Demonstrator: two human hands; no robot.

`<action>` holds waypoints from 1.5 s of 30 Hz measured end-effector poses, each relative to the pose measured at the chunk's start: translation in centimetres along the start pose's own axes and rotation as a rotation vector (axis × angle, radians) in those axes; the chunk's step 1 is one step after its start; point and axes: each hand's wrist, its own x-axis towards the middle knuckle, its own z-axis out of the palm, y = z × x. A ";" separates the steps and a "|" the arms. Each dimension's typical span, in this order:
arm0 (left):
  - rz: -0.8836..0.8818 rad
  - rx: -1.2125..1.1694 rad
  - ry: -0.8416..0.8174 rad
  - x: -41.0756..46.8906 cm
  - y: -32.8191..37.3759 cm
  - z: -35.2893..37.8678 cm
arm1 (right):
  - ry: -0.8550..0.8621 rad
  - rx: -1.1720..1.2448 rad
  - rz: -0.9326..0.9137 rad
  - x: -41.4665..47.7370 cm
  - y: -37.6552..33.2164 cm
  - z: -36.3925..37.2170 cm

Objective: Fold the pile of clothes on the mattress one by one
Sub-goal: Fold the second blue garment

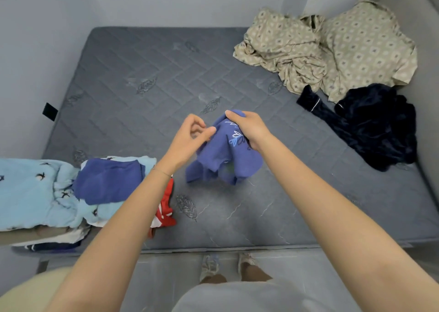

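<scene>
The right hand (247, 128) grips a bunched blue garment (225, 162) from above, holding it over the grey mattress (142, 74). The left hand (190, 135) is just beside it with its fingers curled and its thumb tip at the cloth's edge; whether it pinches the cloth is unclear. At the left lie a light blue bird-print garment (31, 188), a dark blue piece (107, 181) and a red garment (166, 207). At the far right lie beige patterned cloth (332, 48) and a navy garment (375, 124).
</scene>
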 end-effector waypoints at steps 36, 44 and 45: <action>0.102 0.314 0.188 4.5 2.7 1.1 | 0.009 -0.436 -0.209 1.6 3.6 -5.4; 0.109 0.160 0.399 4.9 4.2 -0.5 | 0.029 -0.195 -0.363 2.4 -2.1 -5.1; 0.121 0.149 0.420 5.1 4.6 -0.5 | 0.046 -0.183 -0.380 2.5 -2.7 -4.8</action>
